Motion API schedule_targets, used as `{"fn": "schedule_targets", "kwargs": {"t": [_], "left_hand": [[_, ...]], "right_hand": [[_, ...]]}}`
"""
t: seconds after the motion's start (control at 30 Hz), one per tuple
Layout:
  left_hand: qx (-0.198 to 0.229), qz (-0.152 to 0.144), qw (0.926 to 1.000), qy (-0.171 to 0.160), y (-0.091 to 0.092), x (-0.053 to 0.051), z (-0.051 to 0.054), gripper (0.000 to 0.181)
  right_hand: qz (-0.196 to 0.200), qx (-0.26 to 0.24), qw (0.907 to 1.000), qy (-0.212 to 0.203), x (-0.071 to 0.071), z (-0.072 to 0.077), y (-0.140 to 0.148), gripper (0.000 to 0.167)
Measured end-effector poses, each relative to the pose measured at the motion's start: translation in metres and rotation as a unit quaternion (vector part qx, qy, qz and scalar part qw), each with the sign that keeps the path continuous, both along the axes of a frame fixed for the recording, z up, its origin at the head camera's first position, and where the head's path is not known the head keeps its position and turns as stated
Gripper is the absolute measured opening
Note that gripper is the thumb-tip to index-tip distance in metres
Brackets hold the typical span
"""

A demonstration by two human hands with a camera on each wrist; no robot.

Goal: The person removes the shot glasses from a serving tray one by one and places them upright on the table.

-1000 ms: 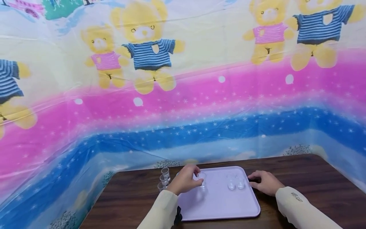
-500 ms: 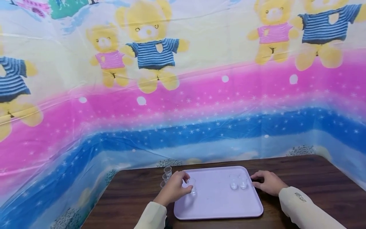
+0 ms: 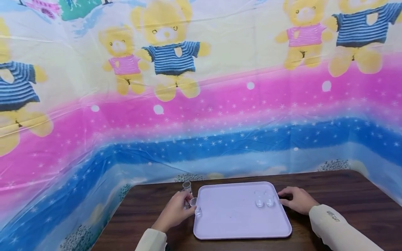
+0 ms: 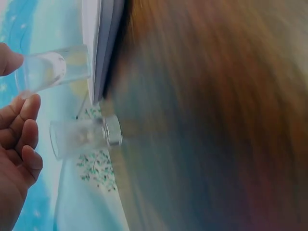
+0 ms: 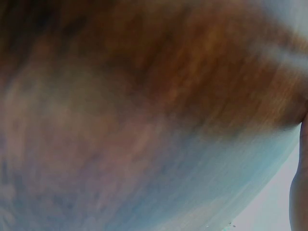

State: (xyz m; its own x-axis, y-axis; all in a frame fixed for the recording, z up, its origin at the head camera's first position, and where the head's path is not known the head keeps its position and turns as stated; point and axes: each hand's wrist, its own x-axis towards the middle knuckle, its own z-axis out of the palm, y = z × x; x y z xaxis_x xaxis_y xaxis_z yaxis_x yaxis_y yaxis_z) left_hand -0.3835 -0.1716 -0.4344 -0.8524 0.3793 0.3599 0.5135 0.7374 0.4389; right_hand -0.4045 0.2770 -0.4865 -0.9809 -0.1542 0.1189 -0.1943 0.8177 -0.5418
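My left hand (image 3: 176, 211) pinches a small clear shot glass (image 3: 198, 211) between thumb and fingertips, over the tray's left edge. In the left wrist view the left hand (image 4: 17, 139) has this shot glass (image 4: 53, 70) near its rim, its base close to the tray edge. Just beyond, another shot glass (image 4: 82, 137) stands on the table. At the right of the lilac tray (image 3: 238, 226) stand two more clear glasses (image 3: 259, 203). My right hand (image 3: 298, 201) lies by the tray's right rim, fingertips touching it; the right wrist view shows only a sliver of that hand.
Beneath the tray is a dark wooden table (image 3: 138, 216). Left of the tray a glass (image 3: 187, 186) stands near the back, with others partly hidden behind my left hand. A cloth printed with bears (image 3: 176, 59) hangs right behind the table.
My left hand has carried the shot glass leftward across the tray to its left edge. My right hand has stayed at the right rim; the view has shifted slightly.
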Motion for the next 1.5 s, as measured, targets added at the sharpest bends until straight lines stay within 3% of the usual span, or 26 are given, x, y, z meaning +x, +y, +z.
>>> {"fn": "schedule_targets", "kwargs": {"t": [0.27, 0.47, 0.67, 0.9, 1.03, 1.3, 1.5], "left_hand": [[-0.001, 0.039, 0.9992, -0.009, -0.028, 0.009, -0.001, 0.023], [-0.002, 0.044, 0.9989, -0.014, -0.041, 0.011, -0.007, 0.020], [-0.005, 0.047, 0.9986, -0.022, -0.042, 0.008, -0.010, 0.020], [-0.005, 0.079, 0.9968, 0.012, -0.036, 0.008, -0.008, 0.026], [0.005, 0.084, 0.9956, 0.042, -0.024, 0.008, -0.002, 0.034], [-0.007, 0.005, 0.9980, 0.063, 0.030, -0.003, 0.013, 0.035], [-0.006, -0.055, 0.9970, 0.055, 0.074, -0.010, 0.020, 0.041]], "right_hand": [[0.004, 0.002, 1.0000, 0.003, 0.002, 0.004, -0.002, 0.032], [0.009, 0.002, 0.9999, 0.008, 0.003, 0.004, -0.001, 0.032], [0.006, 0.002, 0.9999, 0.009, 0.002, 0.002, 0.001, 0.032], [0.002, -0.002, 1.0000, 0.005, 0.002, 0.001, 0.000, 0.032], [-0.001, -0.002, 1.0000, 0.003, 0.002, 0.001, 0.000, 0.032], [-0.001, -0.007, 1.0000, 0.006, 0.004, 0.003, -0.001, 0.032], [-0.005, -0.005, 0.9999, 0.011, 0.005, 0.005, -0.002, 0.031]]}}
